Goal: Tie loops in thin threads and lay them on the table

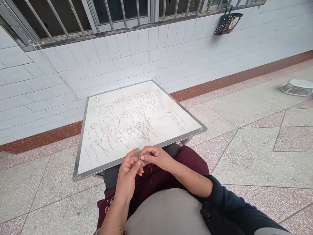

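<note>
My left hand (129, 167) and my right hand (157, 157) meet over my lap at the table's near edge, fingertips pinched together. A thin dark strand (151, 173), thread or fine wire, hangs below the fingers of my right hand. Where it runs between the fingertips is too small to make out. On the white table (117, 89) just beyond lie rows of thin dark loops with long tails (114, 118). Several of them overlap in a tangled cluster (144, 129) close to my hands. Straighter bent strands (172, 117) lie on the right side.
A small white-and-red item (97, 99) sits at the table's far left corner. The metal-trimmed table stands against a tiled wall (146, 54) under barred windows. A dark basket (228, 23) hangs from the bars, and a white stool (300, 85) stands at far right.
</note>
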`<action>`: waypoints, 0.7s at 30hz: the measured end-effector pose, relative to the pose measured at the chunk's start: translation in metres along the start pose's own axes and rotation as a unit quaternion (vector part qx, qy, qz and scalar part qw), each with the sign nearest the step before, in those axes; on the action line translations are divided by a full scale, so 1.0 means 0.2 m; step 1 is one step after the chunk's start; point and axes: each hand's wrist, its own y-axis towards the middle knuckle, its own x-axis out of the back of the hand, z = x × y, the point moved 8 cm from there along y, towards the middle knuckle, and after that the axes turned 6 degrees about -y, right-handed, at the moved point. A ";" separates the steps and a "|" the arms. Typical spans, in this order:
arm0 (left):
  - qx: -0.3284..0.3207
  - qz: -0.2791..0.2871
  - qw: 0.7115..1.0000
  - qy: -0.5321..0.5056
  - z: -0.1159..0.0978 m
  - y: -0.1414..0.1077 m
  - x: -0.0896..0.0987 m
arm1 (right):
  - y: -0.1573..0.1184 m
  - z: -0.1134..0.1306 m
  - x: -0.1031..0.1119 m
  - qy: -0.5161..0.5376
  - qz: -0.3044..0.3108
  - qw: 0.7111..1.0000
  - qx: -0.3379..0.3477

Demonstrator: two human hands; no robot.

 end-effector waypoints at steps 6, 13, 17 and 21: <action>0.027 0.031 0.999 0.020 0.00 0.00 0.01 | 0.00 0.02 0.03 -0.071 -0.004 0.997 0.039; 0.023 0.046 0.997 0.054 -0.02 -0.04 0.05 | -0.02 0.06 0.02 -0.129 0.020 0.989 0.070; 0.013 0.063 0.995 0.077 -0.03 -0.05 0.05 | -0.03 0.03 0.03 -0.112 0.004 0.993 0.026; -0.009 0.080 0.989 0.127 -0.05 -0.08 0.04 | -0.03 0.01 0.05 -0.107 -0.011 0.994 -0.004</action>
